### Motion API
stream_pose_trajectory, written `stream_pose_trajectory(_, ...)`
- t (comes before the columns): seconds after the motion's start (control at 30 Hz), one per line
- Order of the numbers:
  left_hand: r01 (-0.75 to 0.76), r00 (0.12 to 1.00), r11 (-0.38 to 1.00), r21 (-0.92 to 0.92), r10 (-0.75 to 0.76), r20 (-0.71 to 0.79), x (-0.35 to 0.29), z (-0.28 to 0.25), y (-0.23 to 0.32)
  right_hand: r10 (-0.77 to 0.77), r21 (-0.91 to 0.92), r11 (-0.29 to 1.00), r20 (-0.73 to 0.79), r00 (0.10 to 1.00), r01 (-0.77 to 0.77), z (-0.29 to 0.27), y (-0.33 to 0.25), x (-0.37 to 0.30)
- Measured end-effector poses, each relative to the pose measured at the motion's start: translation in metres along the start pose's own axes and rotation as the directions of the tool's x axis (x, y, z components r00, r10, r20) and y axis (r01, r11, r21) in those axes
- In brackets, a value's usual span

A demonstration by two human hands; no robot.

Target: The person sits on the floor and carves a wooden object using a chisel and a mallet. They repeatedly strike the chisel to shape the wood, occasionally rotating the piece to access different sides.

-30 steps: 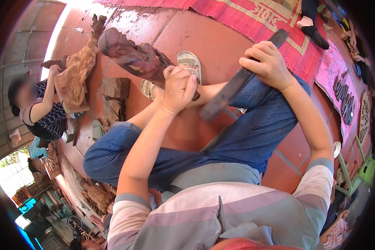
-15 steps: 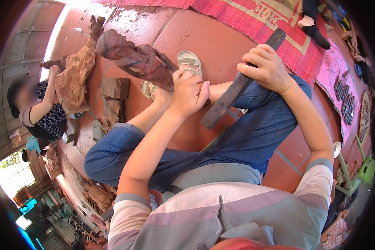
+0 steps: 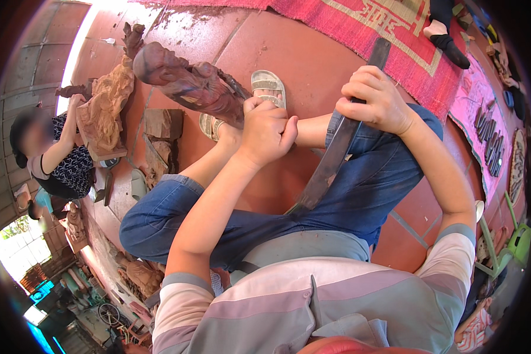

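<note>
Left hand [image 3: 265, 131]: fingers [image 3: 277, 115] curled shut in a fist around a thin tool, which is mostly hidden inside the grip; what kind of tool it is cannot be told. The fist presses against the lower end of a dark wooden carving [image 3: 186, 82].

Right hand [image 3: 374, 100]: fingers wrapped tight around a long flat dark wooden bar [image 3: 336, 153], gripped at about its upper third. The bar runs slanted, top end toward the red mat [image 3: 360, 23], lower end down at the person's lap.

Carving: lies tilted on the red tiled floor [image 3: 312, 65], propped against the person's sandalled foot [image 3: 265, 85], just beyond the left fist. A second sandal [image 3: 209, 125] is beside it.

Person sits on the floor, legs in blue jeans [image 3: 371, 177].

Further out: a paler wooden carving [image 3: 106, 109] and loose wood blocks [image 3: 162, 124] near the floor's left edge. Another person [image 3: 56, 156] sits there with a hand on the pale carving.
</note>
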State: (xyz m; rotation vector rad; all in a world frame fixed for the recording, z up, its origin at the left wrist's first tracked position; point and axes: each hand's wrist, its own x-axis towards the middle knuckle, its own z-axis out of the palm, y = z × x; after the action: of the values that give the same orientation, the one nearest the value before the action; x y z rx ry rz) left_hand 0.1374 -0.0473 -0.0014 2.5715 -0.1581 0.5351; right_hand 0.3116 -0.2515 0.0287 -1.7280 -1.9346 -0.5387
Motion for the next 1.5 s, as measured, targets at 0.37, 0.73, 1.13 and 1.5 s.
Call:
stream_pose_trajectory(0.37,-0.004,0.998,0.994,-0.105,0.011,0.067,0.004,-0.029,-0.002,0.088,-0.107,0.99,-0.035,0.996,-0.091,-0.001,0.0,0.004)
stream_pose_trajectory(0.73,-0.027,0.996,0.993,-0.118,0.036,0.08,0.0,-0.018,0.017,0.078,-0.063,0.995,-0.026,0.997,-0.08,-0.002,-0.003,0.0)
stream_pose_trajectory(1.13,-0.029,0.999,0.997,-0.071,0.032,0.038,0.002,-0.019,0.004,0.042,0.042,0.998,-0.058,0.997,-0.04,-0.001,-0.009,0.007)
stream_pose_trajectory(1.5,0.003,0.997,0.996,-0.087,0.004,0.072,0.003,-0.02,0.002,0.079,0.0,0.997,0.021,0.997,-0.079,-0.001,0.001,0.003)
